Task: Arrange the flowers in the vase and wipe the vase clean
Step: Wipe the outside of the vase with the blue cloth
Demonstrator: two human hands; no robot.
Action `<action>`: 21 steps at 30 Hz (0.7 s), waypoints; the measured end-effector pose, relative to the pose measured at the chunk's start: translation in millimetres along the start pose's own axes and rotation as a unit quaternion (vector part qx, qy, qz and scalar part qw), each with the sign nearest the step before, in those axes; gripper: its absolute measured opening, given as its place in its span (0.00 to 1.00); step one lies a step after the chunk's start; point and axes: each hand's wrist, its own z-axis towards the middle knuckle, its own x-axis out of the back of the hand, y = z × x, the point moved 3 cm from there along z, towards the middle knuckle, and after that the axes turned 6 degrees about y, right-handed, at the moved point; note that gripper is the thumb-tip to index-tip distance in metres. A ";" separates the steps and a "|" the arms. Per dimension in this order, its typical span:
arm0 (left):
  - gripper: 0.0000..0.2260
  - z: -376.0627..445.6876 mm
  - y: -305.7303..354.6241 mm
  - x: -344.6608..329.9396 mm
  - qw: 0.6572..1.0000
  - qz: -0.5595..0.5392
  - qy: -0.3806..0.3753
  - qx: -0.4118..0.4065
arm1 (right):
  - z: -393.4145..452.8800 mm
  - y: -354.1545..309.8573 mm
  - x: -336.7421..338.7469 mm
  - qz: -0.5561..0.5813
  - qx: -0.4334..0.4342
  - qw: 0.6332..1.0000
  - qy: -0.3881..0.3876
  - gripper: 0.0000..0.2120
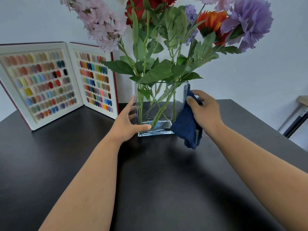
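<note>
**Wiping the vase's right wall**

Dark tabletop [158, 172] under a pale wall, with the glass vase [160, 107] standing near its far edge, flowers [166, 39] already in it. My left hand [128, 124] braces the left wall, fingers spread on the glass. My right hand [204, 109] has its fingers clamped on a blue cloth [186, 129] pressed to the right wall. Pushing too hard could slide or tip the top-heavy vase. An open nail-colour swatch book [56, 84] stands just left, within reach of a toppling stem.
</note>
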 end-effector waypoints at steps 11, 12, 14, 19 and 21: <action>0.53 -1.0 1.6 -0.4 1.000 0.003 0.003 -0.001 | -2.0 11.8 5.1 -0.173 -0.005 0.978 -0.116 0.08; 0.53 -0.7 1.6 -0.4 1.000 0.004 0.002 0.000 | 4.2 1.7 6.8 -0.105 -0.021 0.991 -0.082 0.07; 0.53 -0.4 1.5 -0.2 1.000 0.004 0.002 -0.001 | 13.2 -13.8 8.4 0.006 -0.047 0.998 -0.041 0.06; 0.53 0.2 0.7 -0.1 1.000 0.006 0.001 -0.001 | 7.4 -11.1 8.3 -0.093 0.004 0.994 -0.063 0.07; 0.53 -0.1 0.6 0.2 1.000 0.006 0.001 0.000 | -5.7 2.2 7.6 -0.183 0.024 0.977 -0.105 0.06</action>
